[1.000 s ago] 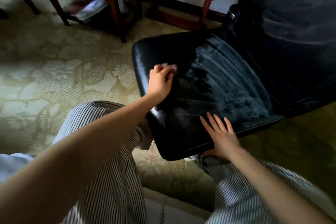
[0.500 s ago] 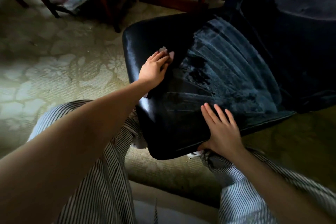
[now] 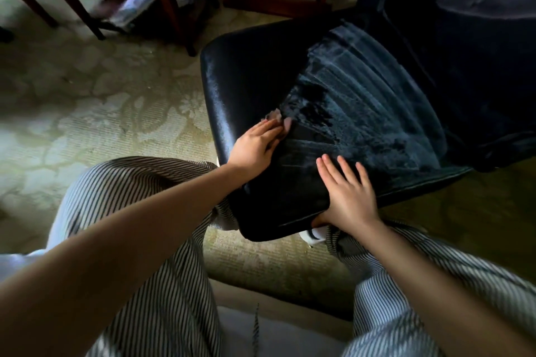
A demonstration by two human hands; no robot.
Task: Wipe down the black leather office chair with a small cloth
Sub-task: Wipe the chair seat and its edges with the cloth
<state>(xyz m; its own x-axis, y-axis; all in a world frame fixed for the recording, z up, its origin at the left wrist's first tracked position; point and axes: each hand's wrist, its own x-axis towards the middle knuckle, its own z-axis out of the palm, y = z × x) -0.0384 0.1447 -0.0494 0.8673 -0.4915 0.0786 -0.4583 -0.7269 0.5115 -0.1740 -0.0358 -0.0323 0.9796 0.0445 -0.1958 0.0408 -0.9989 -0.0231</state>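
Observation:
The black leather office chair (image 3: 249, 78) stands in front of my knees, its seat dusty and streaked on the right half, shiny on the left. My left hand (image 3: 256, 143) lies on the seat's left part with straight fingers pressing a small pinkish cloth (image 3: 274, 116); only the cloth's edge shows past my fingertips. My right hand (image 3: 348, 191) rests flat on the front of the seat, fingers spread, thumb hooked under the front edge. The dark backrest (image 3: 478, 38) rises at the upper right.
Patterned carpet (image 3: 101, 113) covers the floor to the left. Wooden furniture legs (image 3: 171, 9) and a wooden frame (image 3: 278, 0) stand behind the chair. My striped trouser legs (image 3: 150, 240) flank the seat's front corner.
My left hand has slid the cloth back toward me along the seat's left part and its fingers have flattened. My right hand has stayed on the seat's front edge.

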